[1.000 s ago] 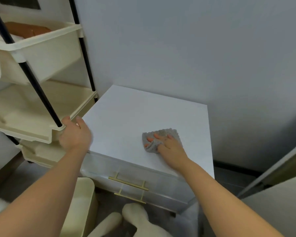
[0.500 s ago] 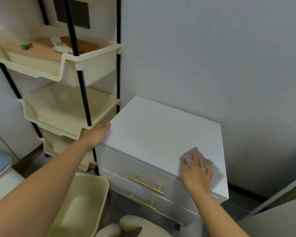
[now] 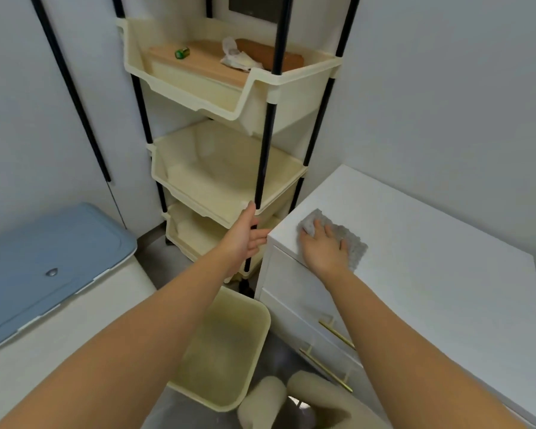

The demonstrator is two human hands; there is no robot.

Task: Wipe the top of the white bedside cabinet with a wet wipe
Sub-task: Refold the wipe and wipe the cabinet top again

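The white bedside cabinet (image 3: 430, 261) stands at the right against the wall, with two drawers and gold handles. A grey wet wipe (image 3: 348, 235) lies flat on its top near the front left corner. My right hand (image 3: 322, 249) presses on the wipe with straight, spread fingers. My left hand (image 3: 245, 236) is open beside the cabinet's left corner, its fingertips touching that edge, close to a black post of the shelf rack.
A cream three-tier shelf rack (image 3: 229, 168) on black posts stands left of the cabinet; its top bin holds a wooden board, a crumpled tissue and a small green item. A cream waste bin (image 3: 229, 345) sits on the floor below. A blue-lidded box (image 3: 50, 261) is at left.
My right hand slid the wipe from the front right corner across to the front left corner. The view turned left. My left hand stayed by the cabinet's left edge.
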